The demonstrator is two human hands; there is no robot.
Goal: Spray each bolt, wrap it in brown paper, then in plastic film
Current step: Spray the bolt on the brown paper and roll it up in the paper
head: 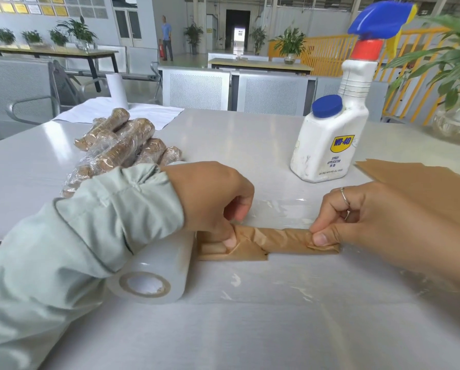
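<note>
Nearby, bare white tabletop (237,134) lies beyond the hands. Lengthwise between them on clear plastic film (277,276) lies the brown-paper-wrapped bolt (282,240); left hand (210,201) and right hand (357,220) each pinch an end.

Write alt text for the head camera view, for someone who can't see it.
Both hands, left hand and right hand, pinch the ends of a brown-paper-wrapped bolt lying on clear plastic film. A film roll, WD-40 spray bottle and finished wrapped bolts sit nearby.
</note>
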